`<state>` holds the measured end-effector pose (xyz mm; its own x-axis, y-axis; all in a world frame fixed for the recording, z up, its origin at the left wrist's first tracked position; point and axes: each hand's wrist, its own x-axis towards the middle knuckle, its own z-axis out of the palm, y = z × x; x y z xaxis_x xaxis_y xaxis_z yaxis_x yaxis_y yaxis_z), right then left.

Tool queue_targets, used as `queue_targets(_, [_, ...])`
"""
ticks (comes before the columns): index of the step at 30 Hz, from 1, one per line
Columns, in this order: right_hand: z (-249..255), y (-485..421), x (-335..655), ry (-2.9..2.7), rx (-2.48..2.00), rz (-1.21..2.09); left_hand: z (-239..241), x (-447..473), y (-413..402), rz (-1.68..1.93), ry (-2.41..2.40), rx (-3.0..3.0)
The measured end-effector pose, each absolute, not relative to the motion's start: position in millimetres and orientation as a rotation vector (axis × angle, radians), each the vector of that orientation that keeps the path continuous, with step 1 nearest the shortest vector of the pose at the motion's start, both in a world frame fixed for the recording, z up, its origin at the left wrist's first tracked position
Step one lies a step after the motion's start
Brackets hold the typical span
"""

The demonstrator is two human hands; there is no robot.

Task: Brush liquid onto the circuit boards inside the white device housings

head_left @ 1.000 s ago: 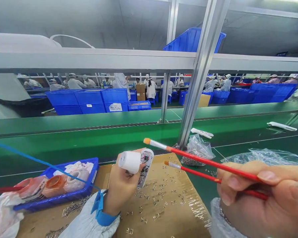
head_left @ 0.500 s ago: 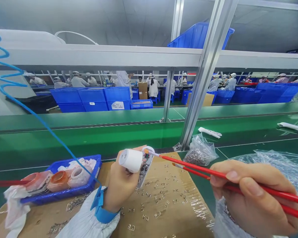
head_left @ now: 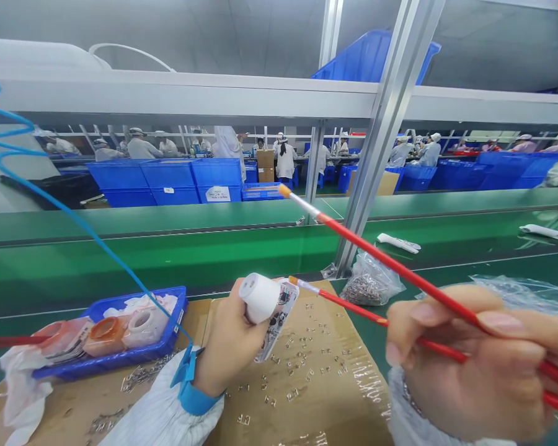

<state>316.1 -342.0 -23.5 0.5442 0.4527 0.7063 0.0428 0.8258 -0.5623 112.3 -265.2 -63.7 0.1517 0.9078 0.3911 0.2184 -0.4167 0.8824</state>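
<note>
My left hand (head_left: 227, 350) has its grip clenched around a white plastic cylinder (head_left: 259, 297) with a slim populated circuit board (head_left: 279, 319) pressed along it. Both are held above the far edge of the brown cardboard sheet (head_left: 316, 402), which lies at the near edge of the green counter (head_left: 28, 291).

My right hand (head_left: 474, 359) grasps 2 red-handled brushes at once. The lower brush (head_left: 353, 306) has its orange tip touching the top of the board. The upper brush (head_left: 376, 254) angles up and away, well apart from it.

Small metal clips (head_left: 302, 371) lie scattered on the cardboard, and a blue plastic tray (head_left: 121, 356) sits toward the left edge.

I see 2 risks. With 2 handles pinched in 1 grip, the idle brush could swing into the board. A slack left grip could let the board slide off into the clips.
</note>
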Motion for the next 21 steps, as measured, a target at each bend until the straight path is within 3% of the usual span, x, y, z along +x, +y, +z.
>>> queue_targets(4, [-23.1,-334.0,303.7,-1.177,-0.411,0.108,-57.4,114.1,-267.7,1.303,1.06,1.725])
queue_targets(21, [-24.9,-339.2,307.9,-1.126,-0.488,0.081,-66.1,111.4,-261.5,1.341,1.18,1.523])
